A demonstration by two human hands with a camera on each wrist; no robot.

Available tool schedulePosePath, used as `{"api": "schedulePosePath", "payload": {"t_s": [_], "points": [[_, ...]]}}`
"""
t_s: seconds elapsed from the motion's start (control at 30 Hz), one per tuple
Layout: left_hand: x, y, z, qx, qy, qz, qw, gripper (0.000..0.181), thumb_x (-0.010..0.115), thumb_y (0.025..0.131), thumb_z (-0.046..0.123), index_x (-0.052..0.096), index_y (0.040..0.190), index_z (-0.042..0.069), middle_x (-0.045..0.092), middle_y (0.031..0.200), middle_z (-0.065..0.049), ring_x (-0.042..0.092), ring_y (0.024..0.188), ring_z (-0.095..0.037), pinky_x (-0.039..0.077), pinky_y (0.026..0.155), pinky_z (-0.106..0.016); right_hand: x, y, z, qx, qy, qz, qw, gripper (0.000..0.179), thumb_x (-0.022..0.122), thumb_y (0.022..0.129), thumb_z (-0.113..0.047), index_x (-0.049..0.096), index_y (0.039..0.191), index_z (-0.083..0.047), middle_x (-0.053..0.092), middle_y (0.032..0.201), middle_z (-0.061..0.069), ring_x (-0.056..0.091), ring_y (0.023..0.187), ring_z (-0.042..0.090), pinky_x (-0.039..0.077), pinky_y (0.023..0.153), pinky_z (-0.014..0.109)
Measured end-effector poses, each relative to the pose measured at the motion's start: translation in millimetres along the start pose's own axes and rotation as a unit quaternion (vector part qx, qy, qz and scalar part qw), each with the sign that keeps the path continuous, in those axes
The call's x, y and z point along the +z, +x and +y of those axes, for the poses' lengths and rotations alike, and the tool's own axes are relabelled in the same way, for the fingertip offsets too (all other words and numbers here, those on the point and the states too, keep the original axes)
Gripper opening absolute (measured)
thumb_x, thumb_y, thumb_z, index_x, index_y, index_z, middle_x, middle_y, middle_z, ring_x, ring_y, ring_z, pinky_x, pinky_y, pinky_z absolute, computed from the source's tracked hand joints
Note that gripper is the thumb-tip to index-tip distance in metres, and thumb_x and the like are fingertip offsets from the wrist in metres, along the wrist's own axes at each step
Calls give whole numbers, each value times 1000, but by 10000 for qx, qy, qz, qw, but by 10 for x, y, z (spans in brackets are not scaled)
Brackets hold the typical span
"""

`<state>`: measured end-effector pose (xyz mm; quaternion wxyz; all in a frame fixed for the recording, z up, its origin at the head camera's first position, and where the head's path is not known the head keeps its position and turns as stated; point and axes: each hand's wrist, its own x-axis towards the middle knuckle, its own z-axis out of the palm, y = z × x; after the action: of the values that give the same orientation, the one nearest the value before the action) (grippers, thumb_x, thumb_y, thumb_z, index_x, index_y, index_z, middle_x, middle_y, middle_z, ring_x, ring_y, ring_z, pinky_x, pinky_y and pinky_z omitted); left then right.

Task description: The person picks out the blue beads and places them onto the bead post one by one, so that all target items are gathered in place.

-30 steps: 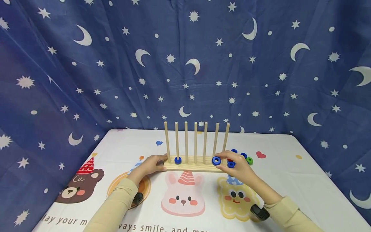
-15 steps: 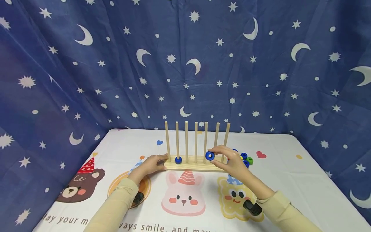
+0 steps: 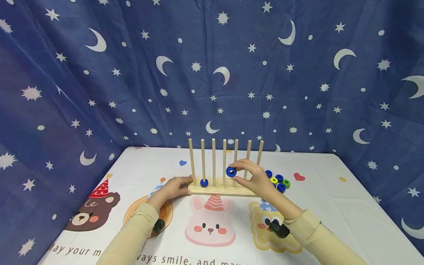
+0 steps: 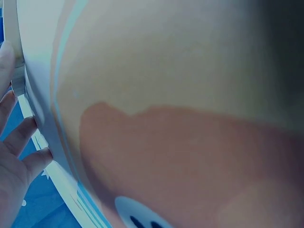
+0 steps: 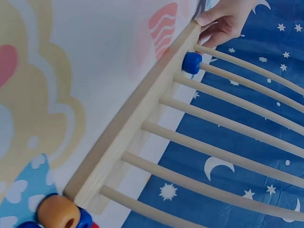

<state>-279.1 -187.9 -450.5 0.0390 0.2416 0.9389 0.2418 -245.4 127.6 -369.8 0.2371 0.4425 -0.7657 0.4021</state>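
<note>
A wooden stand (image 3: 215,190) with a row of upright pegs is on the table. One blue ring (image 3: 204,183) sits at the foot of the second peg from the left, also seen as a blue ring (image 5: 192,63) in the right wrist view. My left hand (image 3: 173,187) grips the stand's left end, thumb in front and fingers behind, as the hand (image 5: 227,20) shows in the right wrist view. Between thumb and fingertips my right hand (image 3: 256,179) pinches another blue ring (image 3: 228,171), raised before the middle pegs, its hole facing the head camera. The right wrist view does not show that hand.
Right of the stand lies a cluster of loose rings: a yellow ring (image 3: 274,180), a green ring (image 3: 286,183) and several blue ones. An orange ring (image 5: 58,212) shows in the right wrist view. Behind the table hangs a dark blue curtain (image 3: 212,73).
My right hand has carried the blue ring left and upward from the stand's right end, uncovering more of the loose rings. The left hand stays at the stand's left end.
</note>
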Motion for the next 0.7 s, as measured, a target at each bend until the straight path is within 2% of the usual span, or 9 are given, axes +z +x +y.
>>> {"api": "schedulePosePath", "payload": {"t_s": [0.2, 0.4, 0.7], "points": [[10, 1, -19, 96, 11, 35, 9999, 56, 72, 80, 21, 56, 127, -4, 50, 137, -19, 45, 127, -42, 36, 107, -52, 14, 125, -8, 31, -43, -9, 10000, 38, 76, 73, 4, 66, 109, -1, 68, 102, 11, 64, 91, 21, 56, 80, 26], [4, 10, -27, 73, 23, 29, 10000, 55, 72, 81, 21, 56, 127, -3, 49, 138, -18, 45, 128, -41, 36, 107, -51, 32, 247, -20, 10, -74, -10, 10000, 36, 76, 73, 3, 66, 108, 0, 68, 102, 12, 64, 91, 23, 58, 79, 34], [26, 8, -28, 55, -12, 22, 10000, 56, 71, 81, 22, 55, 128, -3, 49, 138, -18, 45, 128, -41, 36, 108, -52, 60, 420, -52, 503, 120, -32, 9987, 36, 73, 78, -1, 64, 113, 1, 68, 107, 14, 65, 95, 26, 56, 85, 35]]}}
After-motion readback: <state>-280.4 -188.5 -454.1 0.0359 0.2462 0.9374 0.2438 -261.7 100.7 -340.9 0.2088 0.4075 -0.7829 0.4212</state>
